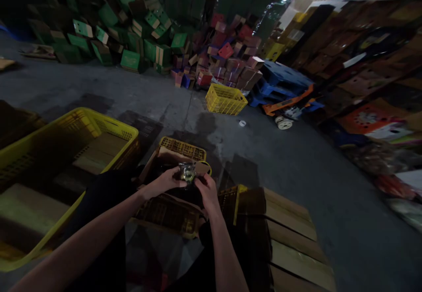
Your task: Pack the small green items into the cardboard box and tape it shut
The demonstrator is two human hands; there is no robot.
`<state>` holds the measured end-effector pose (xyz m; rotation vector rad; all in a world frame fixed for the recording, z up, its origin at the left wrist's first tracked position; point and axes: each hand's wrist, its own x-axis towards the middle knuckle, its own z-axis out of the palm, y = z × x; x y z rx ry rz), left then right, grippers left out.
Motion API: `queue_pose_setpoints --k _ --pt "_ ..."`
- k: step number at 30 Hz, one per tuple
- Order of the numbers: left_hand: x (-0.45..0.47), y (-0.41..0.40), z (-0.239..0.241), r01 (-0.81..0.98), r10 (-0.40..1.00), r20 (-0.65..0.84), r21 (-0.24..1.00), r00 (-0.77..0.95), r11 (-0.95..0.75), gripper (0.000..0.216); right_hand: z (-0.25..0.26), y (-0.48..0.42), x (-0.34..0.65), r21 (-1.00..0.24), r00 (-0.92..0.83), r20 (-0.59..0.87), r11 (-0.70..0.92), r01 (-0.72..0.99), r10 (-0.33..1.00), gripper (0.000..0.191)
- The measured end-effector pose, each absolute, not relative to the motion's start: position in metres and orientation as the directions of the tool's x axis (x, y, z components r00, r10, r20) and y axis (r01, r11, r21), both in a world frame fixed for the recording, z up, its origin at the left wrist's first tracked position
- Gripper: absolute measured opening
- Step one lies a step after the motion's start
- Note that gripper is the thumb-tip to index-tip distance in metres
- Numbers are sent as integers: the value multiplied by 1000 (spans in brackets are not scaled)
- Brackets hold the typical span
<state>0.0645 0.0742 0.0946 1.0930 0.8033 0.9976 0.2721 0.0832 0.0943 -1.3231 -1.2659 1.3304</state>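
Between my hands is a small, shiny clear plastic package [187, 173] with something pale green inside, too blurred to name. The fingers and thumb of my left hand [169, 181] close on its left side. My right hand [207, 189] has its fingers bent in at the package's lower right edge, gripping it there. Just beyond the right fingertips shows a brown piece [202, 168] with a yellow curved rim, its kind unclear. Both hands are above a yellow crate [183, 148] lined with brown cardboard, whose dark contents are mostly hidden.
A large yellow crate [132, 136] with cardboard in it stands at the left. Stacked flat cartons [293, 230] lie at the right. Farther off are another yellow crate [226, 100], blue pallets [285, 79], an orange pallet jack [290, 103] and heaped green boxes [130, 59].
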Motion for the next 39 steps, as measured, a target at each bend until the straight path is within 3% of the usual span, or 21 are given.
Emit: queue_pose_setpoints --k 5,10,16,23,29,31,36,39 --pt "63 72 96 -267 915 18 958 404 99 68 90 85 266 -974 -67 -113 -97 204 991 24" --pt "62 73 93 -212 913 20 975 407 73 62 91 86 263 -975 -81 -112 -94 202 990 18" --pt "62 69 96 -178 906 -4 980 422 87 64 90 84 267 -989 -141 -140 -130 77 980 13" --pt "69 72 91 -192 930 18 980 367 56 63 87 79 261 -988 42 -110 -104 -114 993 11" --pt "69 75 88 -145 912 39 989 409 23 54 88 79 257 -964 40 -137 -124 -236 990 16" --pt "68 74 88 -141 903 43 990 427 20 53 88 79 258 -972 27 -140 -132 -195 990 16" --pt "68 72 83 -23 949 65 998 308 -61 55 87 80 259 -983 -71 -5 8 182 997 19" --pt "67 73 82 26 955 53 998 291 -63 51 89 81 259 -969 -188 -5 42 242 982 27"
